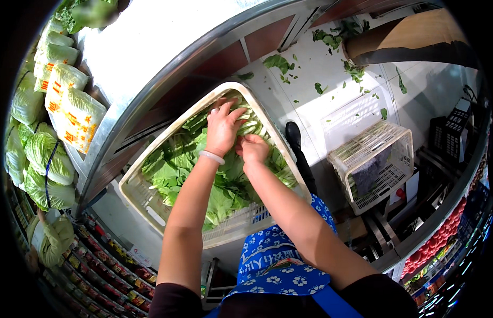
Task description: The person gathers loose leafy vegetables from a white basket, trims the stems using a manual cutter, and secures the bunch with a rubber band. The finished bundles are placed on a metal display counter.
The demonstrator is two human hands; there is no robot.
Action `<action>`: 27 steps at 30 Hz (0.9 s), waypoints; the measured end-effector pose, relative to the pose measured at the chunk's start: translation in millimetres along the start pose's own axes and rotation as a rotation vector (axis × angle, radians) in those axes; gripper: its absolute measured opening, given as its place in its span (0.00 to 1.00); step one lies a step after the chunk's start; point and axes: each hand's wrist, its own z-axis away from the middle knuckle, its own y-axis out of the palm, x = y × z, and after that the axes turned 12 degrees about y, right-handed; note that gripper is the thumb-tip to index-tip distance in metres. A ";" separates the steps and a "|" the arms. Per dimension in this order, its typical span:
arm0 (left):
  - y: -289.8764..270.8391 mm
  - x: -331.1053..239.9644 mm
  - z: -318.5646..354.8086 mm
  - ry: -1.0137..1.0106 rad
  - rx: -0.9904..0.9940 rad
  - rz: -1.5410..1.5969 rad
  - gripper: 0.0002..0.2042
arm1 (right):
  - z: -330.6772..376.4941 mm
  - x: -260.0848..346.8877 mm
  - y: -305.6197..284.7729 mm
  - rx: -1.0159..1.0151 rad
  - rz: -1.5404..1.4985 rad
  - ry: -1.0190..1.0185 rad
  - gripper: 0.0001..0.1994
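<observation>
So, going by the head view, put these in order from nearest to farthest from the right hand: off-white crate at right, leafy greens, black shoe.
1. Leafy greens, right at the right hand.
2. Black shoe, to its right.
3. Off-white crate, farther right, past the shoe.

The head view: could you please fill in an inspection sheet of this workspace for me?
Surface: pale tiled floor, partly in bright light.
Job's things: off-white crate holding leafy greens.
Clutter: leaf scraps scattered on the floor.
Hands: left hand and right hand close together at the pale stems; exact grip unclear.
Cables: nothing seen.
Surroundings: metal-edged white counter and cabbages to the left; second crate to the right.
</observation>
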 end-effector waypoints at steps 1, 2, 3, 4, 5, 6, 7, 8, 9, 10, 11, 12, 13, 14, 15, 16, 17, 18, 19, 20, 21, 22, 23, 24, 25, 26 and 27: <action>1.1 2.7 0.8 0.006 -0.014 -0.029 0.20 | -2.5 -4.6 0.8 -0.080 0.070 -0.045 0.09; 4.2 6.6 1.3 0.013 -0.027 -0.057 0.23 | -4.5 -9.3 1.5 -0.161 0.141 -0.090 0.10; 6.4 6.6 -0.4 0.016 -0.047 -0.078 0.26 | -4.8 -10.2 0.2 -0.248 0.219 -0.138 0.10; 5.4 8.3 0.7 -0.093 0.144 -0.035 0.41 | 1.1 -11.8 -1.8 -0.323 0.318 -0.207 0.15; 6.4 7.6 0.4 -0.103 0.158 -0.051 0.43 | 0.2 -17.5 -3.8 -0.396 0.355 -0.303 0.17; 5.7 6.9 -0.2 -0.111 0.175 -0.071 0.46 | -0.7 -24.2 -3.8 -0.468 0.389 -0.397 0.18; 5.4 6.4 -0.8 -0.119 0.191 -0.091 0.49 | -1.5 -30.0 -5.1 -0.539 0.423 -0.491 0.20; 6.6 7.0 -0.6 -0.111 0.201 -0.071 0.56 | -2.5 -32.6 -13.6 -0.434 0.358 -0.414 0.20; 6.0 6.6 -1.2 -0.113 0.214 -0.068 0.57 | 0.4 -29.0 -15.3 -0.389 0.305 -0.386 0.19; 5.0 6.5 -1.8 -0.115 0.226 -0.066 0.58 | 3.2 -25.6 -16.3 -0.343 0.252 -0.358 0.18; 4.0 6.0 -2.7 -0.118 0.239 -0.063 0.59 | 5.9 -21.7 -17.9 -0.297 0.199 -0.331 0.17; 3.5 6.0 -4.5 -0.124 0.260 -0.099 0.59 | 7.5 -14.1 -20.8 -0.239 0.220 -0.251 0.14; 3.7 5.5 -7.1 -0.131 0.280 -0.134 0.59 | 8.3 -7.4 -20.0 -0.222 0.189 -0.207 0.13; 3.8 4.6 -9.5 -0.138 0.301 -0.169 0.60 | 8.8 -0.8 -18.1 -0.205 0.160 -0.163 0.13; 1.8 1.0 -13.1 -0.173 0.337 -0.184 0.59 | 7.9 3.9 -17.0 -0.189 0.126 -0.118 0.12; -1.1 -3.6 -17.3 -0.208 0.372 -0.197 0.59 | 9.5 9.5 -14.8 -0.180 0.083 -0.095 0.13; -2.1 -6.3 -19.6 -0.244 0.408 -0.211 0.59 | 3.2 9.3 -15.0 -0.184 0.103 -0.061 0.13; -1.4 -9.1 -20.7 -0.241 0.403 -0.238 0.58 | -8.4 6.2 -18.3 -0.186 0.121 -0.028 0.13; 0.5 -9.8 -19.1 -0.239 0.401 -0.266 0.58 | -15.8 3.1 -19.5 -0.187 0.138 0.008 0.14; 2.4 -10.7 -17.3 -0.236 0.398 -0.294 0.58 | -21.4 -2.7 -19.7 -0.215 0.188 -0.096 0.14; 3.8 -11.2 -14.2 -0.213 0.357 -0.308 0.58 | -21.0 -7.9 -14.9 -0.240 0.236 -0.197 0.13; 5.3 -12.5 -11.1 -0.188 0.317 -0.323 0.58 | -21.0 -11.1 -12.4 -0.263 0.244 -0.239 0.13; 6.7 -12.5 -8.3 -0.163 0.276 -0.338 0.58 | -21.3 -13.8 -9.5 -0.285 0.252 -0.282 0.13; 9.6 -9.7 -5.1 -0.185 0.253 -0.277 0.58 | -16.8 -12.2 -6.4 -0.309 0.221 -0.267 0.13; 7.3 -8.0 -8.8 -0.217 0.281 -0.235 0.58 | -11.6 -6.3 -4.9 -0.301 0.176 -0.232 0.12; 3.7 -4.0 -14.1 -0.249 0.310 -0.193 0.58 | -6.4 -0.4 -2.9 -0.291 0.128 -0.195 0.12; 0.3 -1.0 -16.5 -0.287 0.338 -0.150 0.58 | 1.5 4.9 -3.9 -0.242 0.073 -0.134 0.12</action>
